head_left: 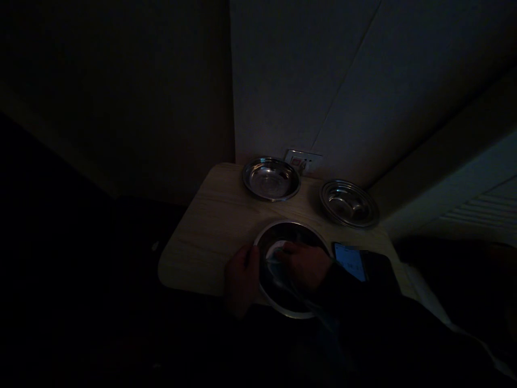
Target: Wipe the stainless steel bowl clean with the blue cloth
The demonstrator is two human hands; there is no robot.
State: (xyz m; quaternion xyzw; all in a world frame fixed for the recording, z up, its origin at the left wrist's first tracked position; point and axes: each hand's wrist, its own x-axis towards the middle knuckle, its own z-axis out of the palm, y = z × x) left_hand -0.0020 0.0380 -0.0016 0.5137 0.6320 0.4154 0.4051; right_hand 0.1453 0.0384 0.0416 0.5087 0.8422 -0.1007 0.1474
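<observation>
In the head view, the person's left hand (241, 280) clasps the left rim of a round metal bowl (290, 221) on a wood-grain table (197, 242). The right hand (307, 264) reaches inside, touching a pale item (274, 248), perhaps a cloth; dimness hides whether it pinches or presses. A lit phone (349, 262) lies beside the bowl.
</observation>
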